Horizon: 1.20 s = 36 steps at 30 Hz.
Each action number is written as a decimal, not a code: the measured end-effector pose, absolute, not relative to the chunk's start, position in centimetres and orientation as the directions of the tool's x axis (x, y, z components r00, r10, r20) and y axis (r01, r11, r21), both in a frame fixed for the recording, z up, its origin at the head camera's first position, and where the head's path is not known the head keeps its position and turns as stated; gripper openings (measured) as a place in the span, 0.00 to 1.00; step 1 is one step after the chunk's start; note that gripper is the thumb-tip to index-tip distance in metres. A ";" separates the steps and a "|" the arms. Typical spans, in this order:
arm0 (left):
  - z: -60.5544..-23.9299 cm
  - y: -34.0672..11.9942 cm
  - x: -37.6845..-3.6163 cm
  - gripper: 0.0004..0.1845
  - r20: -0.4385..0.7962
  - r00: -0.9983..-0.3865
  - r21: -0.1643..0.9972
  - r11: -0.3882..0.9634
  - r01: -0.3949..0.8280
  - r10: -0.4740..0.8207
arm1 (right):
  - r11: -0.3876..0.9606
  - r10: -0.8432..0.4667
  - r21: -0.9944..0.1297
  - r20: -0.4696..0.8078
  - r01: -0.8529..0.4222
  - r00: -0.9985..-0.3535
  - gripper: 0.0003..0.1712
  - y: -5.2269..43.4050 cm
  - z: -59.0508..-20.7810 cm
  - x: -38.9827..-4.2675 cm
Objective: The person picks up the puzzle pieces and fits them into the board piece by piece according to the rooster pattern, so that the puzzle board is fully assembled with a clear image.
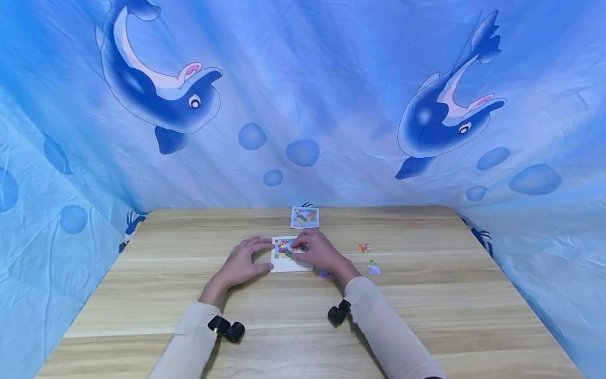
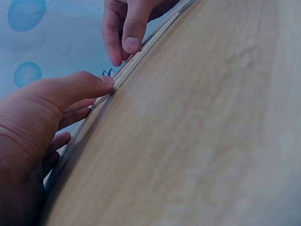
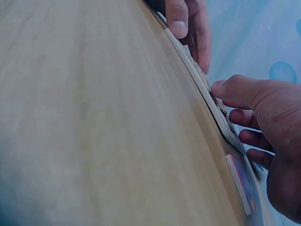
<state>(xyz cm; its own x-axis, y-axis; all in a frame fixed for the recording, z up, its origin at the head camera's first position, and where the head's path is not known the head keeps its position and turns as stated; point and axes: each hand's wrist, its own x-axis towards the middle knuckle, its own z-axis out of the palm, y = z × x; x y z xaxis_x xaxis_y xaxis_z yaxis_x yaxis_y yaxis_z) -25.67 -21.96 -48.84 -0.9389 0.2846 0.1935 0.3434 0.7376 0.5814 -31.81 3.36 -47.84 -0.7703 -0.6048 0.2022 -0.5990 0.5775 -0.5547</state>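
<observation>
In the head view a white puzzle board (image 1: 284,267) with a partly filled rooster picture lies mid-table. My left hand (image 1: 243,261) grips its left side, thumb at the near corner and fingertips by the upper edge. In the left wrist view that thumb (image 2: 96,84) bears on the board's rim. Over the board's right half, my right hand (image 1: 316,251) pinches a puzzle piece (image 1: 303,246) between thumb and fingers, hiding much of it. The right wrist view has the right thumb (image 3: 230,88) low against the picture side of the board (image 3: 197,77).
A rooster picture card (image 1: 305,217) lies behind the board at the table's far edge. To the right are an orange puzzle piece (image 1: 363,248) and a pale purple one (image 1: 373,268). Another purple piece (image 1: 325,274) sits under the right wrist. A blue dolphin curtain (image 1: 303,95) surrounds the table.
</observation>
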 end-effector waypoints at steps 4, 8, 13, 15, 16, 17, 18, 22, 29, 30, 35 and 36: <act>-48.8 -22.0 -25.7 0.28 0.189 -0.941 0.581 0.740 0.339 0.282 | 0.572 -0.611 -0.545 0.217 -0.614 -0.762 0.12 3.3 -47.9 -31.8; -48.8 -22.0 -25.7 0.28 0.188 -0.942 0.580 0.743 0.335 0.279 | 0.566 -0.611 -0.539 0.234 -0.624 -0.756 0.12 3.3 -47.9 -31.7; -48.8 -22.0 -25.7 0.28 0.189 -0.942 0.577 0.744 0.335 0.278 | 0.562 -0.610 -0.541 0.239 -0.625 -0.755 0.11 3.2 -47.9 -31.6; -48.8 -22.0 -25.7 0.29 0.189 -0.942 0.578 0.744 0.335 0.277 | 0.568 -0.611 -0.542 0.227 -0.620 -0.758 0.11 3.3 -47.9 -31.6; -48.8 -22.0 -25.7 0.29 0.190 -0.942 0.578 0.744 0.336 0.278 | 0.569 -0.611 -0.548 0.217 -0.613 -0.762 0.11 3.3 -47.8 -31.5; -48.8 -22.0 -25.7 0.28 0.190 -0.942 0.579 0.743 0.336 0.278 | 0.570 -0.610 -0.555 0.208 -0.606 -0.764 0.12 3.3 -47.8 -31.5; -48.8 -22.0 -25.6 0.28 0.191 -0.942 0.581 0.742 0.336 0.277 | 0.572 -0.610 -0.559 0.199 -0.600 -0.767 0.12 3.4 -47.7 -31.5; -48.8 -21.8 -25.5 0.28 0.198 -0.940 0.585 0.736 0.340 0.277 | 0.545 -0.617 -0.615 0.166 -0.569 -0.770 0.13 4.1 -47.4 -31.3; -48.9 -21.7 -25.3 0.29 0.191 -0.940 0.587 0.735 0.340 0.282 | 0.532 -0.608 -0.662 0.135 -0.528 -0.783 0.16 7.5 -47.6 -31.1; -48.9 -21.7 -25.3 0.29 0.190 -0.940 0.587 0.735 0.339 0.282 | 0.532 -0.602 -0.664 0.140 -0.525 -0.787 0.17 8.2 -47.6 -31.1; -48.8 -21.9 -25.4 0.29 0.184 -0.942 0.590 0.735 0.334 0.280 | 0.543 -0.572 -0.649 0.179 -0.533 -0.800 0.18 11.9 -47.3 -31.4; -48.9 -21.9 -25.5 0.29 0.185 -0.942 0.590 0.734 0.335 0.281 | 0.547 -0.567 -0.640 0.190 -0.539 -0.802 0.17 12.7 -47.2 -31.5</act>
